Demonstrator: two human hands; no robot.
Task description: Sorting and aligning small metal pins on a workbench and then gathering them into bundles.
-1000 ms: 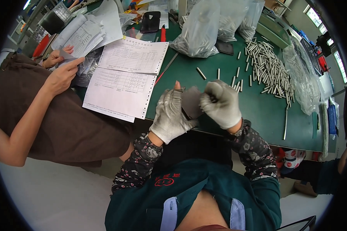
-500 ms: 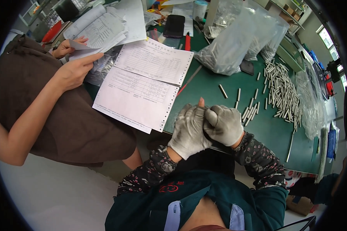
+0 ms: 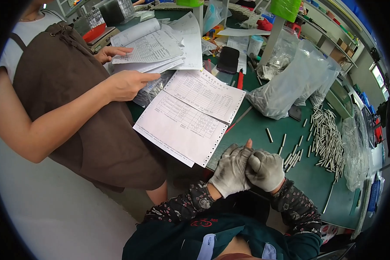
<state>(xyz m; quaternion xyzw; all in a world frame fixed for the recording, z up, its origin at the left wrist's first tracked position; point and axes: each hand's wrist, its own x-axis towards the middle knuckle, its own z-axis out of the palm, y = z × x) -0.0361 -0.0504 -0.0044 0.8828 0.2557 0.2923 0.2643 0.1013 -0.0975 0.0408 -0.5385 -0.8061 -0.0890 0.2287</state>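
2 gloved hands point(image 3: 232, 171) touching, metal rods point(image 3: 327, 141) nearby, green table point(image 3: 250, 135)

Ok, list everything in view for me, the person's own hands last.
Short metal pins: too many to count, silver, heaped at right, several loose near the hands
Long thin metal rod: one, silver, below the heap
Bulging plastic bags: at least two, translucent, beyond the loose pins
Crumpled plastic wrap: count unclear, clear, right of the heap
Printed punched-edge sheets: at least two, white, left of the hands
Flat rectangular object: one, black, beyond the sheets
Slim tool: one, red, beside it
Tabletop: one, green, beneath these
Co-worker's hands: two, bare, upper left, at white papers
Background clutter: too small to count
Gloved left hand: one, greyish white, near table edge
Gloved right hand: one, greyish white, against the left
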